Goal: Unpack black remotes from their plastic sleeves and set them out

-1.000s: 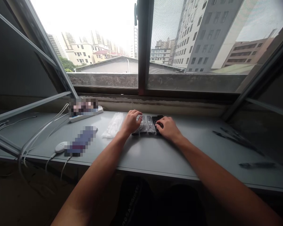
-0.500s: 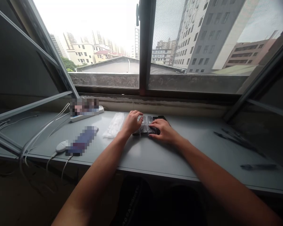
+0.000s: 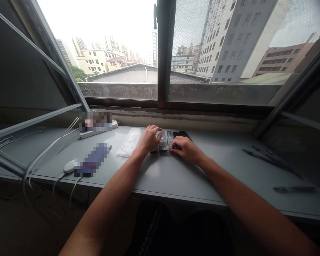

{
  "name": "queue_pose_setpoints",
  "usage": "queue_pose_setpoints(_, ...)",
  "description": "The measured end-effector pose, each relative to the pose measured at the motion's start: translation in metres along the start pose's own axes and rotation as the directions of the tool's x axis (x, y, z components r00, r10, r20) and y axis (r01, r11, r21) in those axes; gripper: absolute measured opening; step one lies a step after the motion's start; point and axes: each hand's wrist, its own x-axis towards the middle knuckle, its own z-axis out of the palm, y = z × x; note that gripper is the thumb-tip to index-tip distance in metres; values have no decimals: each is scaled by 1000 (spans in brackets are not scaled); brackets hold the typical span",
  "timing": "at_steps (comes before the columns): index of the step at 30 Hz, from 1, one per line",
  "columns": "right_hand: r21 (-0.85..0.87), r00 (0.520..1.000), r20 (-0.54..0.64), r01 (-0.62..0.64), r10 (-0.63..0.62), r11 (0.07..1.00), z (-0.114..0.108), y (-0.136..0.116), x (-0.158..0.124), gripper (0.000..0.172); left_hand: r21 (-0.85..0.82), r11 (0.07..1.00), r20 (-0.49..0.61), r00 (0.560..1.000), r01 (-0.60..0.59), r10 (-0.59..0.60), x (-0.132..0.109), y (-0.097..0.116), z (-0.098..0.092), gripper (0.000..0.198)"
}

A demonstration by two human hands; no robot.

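Observation:
Between my hands a clear plastic bag (image 3: pixel 164 142) lies on the grey table (image 3: pixel 165 177), with something dark under or inside it. My left hand (image 3: pixel 150 138) rests on the bag's left side, fingers stretched forward and thumb apart. At the right edge of the bag my right hand (image 3: pixel 185 146) has its fingers curled inward, closed on the plastic. Behind that hand a flat black item (image 3: pixel 185 134) shows, partly covered. Left of my left hand lies a crumpled whitish plastic bag (image 3: pixel 129 142).
A blurred-out phone (image 3: pixel 93 160) and a white round charger (image 3: pixel 69 166) lie on the left, near a white power strip (image 3: pixel 98 131) and loose cables (image 3: pixel 32 163). Dark slim items (image 3: pixel 293 189) lie far right. Metal frame bars (image 3: pixel 77 85) rise by the window.
My right hand's fingers have curled in from a spread pose and drawn slightly right, narrowing the plastic there. My left hand stays in place.

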Motion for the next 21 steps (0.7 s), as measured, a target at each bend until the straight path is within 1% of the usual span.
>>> queue_pose_setpoints(3,78,999,-52,-4,8,997,-2,-4,0,13,-23,1000,-11,1000,4,-4,1,2,0,17)
queue_pose_setpoints(6,183,980,-182,-45,79,982,-4,-10,1,15,-125,991,-37,998,42,-47,3,4,-1,18)
queue_pose_setpoints(9,332,932,-296,-108,212,937,-3,-15,3,22,-287,947,-31,987,141,-157,5,8,-4,27)
queue_pose_setpoints(11,428,895,-326,-148,305,891,-3,-17,3,28,-368,907,3,976,205,-219,5,11,-7,34)
queue_pose_setpoints(13,502,869,-343,-152,357,852,-2,-18,3,32,-413,879,39,969,237,-243,5,14,-9,41)
queue_pose_setpoints(15,533,868,-365,-103,338,840,-1,-20,2,33,-444,862,69,968,246,-241,5,14,-9,48)
queue_pose_setpoints(17,508,886,-385,-30,258,861,0,-23,1,30,-491,832,96,965,259,-244,6,12,-6,55)
queue_pose_setpoints(19,440,911,-382,29,158,898,0,-27,1,26,-565,775,110,957,283,-269,8,8,-2,63)
queue_pose_setpoints(21,382,933,-353,73,73,921,-1,-32,1,24,-649,694,113,942,312,-317,10,4,1,73)
